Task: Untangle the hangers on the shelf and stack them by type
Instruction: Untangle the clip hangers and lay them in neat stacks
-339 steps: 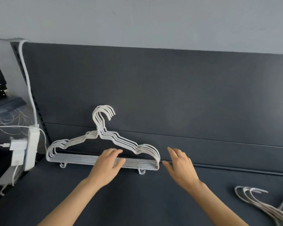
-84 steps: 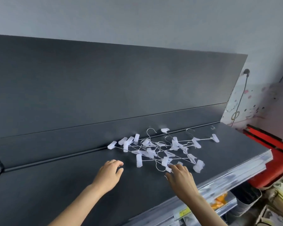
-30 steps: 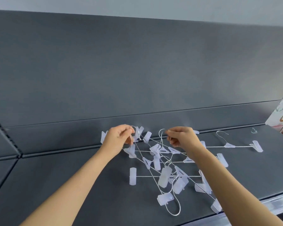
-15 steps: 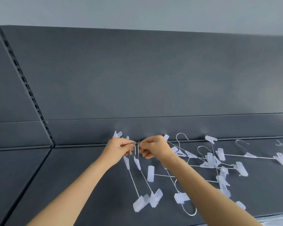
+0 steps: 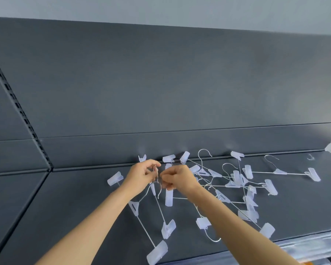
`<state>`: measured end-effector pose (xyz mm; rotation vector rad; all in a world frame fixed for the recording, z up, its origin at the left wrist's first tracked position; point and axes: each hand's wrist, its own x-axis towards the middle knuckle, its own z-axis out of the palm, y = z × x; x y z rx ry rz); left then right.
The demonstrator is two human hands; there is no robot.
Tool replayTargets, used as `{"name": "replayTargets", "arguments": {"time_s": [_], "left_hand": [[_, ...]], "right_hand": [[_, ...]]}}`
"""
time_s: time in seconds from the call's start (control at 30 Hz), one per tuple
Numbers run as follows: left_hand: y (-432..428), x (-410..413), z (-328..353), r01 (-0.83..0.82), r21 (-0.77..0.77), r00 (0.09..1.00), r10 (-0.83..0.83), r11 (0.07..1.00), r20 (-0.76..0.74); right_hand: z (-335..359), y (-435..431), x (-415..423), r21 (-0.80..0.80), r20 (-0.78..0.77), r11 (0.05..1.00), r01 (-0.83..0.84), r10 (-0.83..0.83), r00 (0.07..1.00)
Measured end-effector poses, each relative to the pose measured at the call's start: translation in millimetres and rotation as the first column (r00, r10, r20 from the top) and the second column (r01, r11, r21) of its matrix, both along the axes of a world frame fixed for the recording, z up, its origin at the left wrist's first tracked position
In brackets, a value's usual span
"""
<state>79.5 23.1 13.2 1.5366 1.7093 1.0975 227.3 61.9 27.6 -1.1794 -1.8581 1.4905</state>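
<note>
**Both hands pinched the hooks of two clip hangers**

The left hand (image 5: 141,175) and the right hand (image 5: 177,178) met almost knuckle to knuckle above the shelf (image 5: 65,207). Each had its fingers curled and pinched the wire hooks (image 5: 156,173) caught between them. From that pinch two thin bars slanted down toward the person, each ending in a translucent clip (image 5: 157,252). The other clip hangers (image 5: 235,180) lay in a crossed heap just right of the right hand and under its forearm. A lone hanger (image 5: 287,172) lay apart, farther right again.

These looked very light: thin wire, probably stiff enough to keep its shape but springy, and likely to bend if forced. The smooth wire would probably slip in a loose pinch. The surest hold seemed to be the hook itself or the small plastic neck where hook meets bar. The clips looked apt to snag on neighbouring bars, so lifting one hanger could drag others along.

The shelf was dark, flat and matte. A back panel (image 5: 161,83) of the same colour rose beyond the hands, and a slotted upright (image 5: 17,106) ran well to the left of the left hand. A pale wall (image 5: 161,8) showed above the panel. The shelf's front strip (image 5: 304,243) ran below the right forearm.
</note>
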Motion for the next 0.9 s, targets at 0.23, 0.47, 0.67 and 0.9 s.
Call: {"name": "replayTargets", "arguments": {"time_s": [0.23,0.47,0.67,0.9], "left_hand": [[9,5,-3,-0.005,-0.065,0.993,-0.003,0.998,-0.116],[-9,-11,-36,-0.016,-0.384,0.965,-0.086,0.923,-0.248],[-11,-9,-40,0.002,-0.408,0.942,-0.139,0.913,-0.307],[17,7,-7,0.066,-0.261,0.947,-0.143,0.963,-0.288]], "right_hand": [[-22,25,61,0.182,0.255,0.963,0.2,-0.242,0.936],[-37,31,108,0.27,0.399,0.942,0.198,-0.297,0.867],[-46,23,103,0.281,0.501,0.955,0.09,-0.226,0.835],[-52,13,111,0.293,0.52,0.954,0.061,-0.213,0.827]]}}
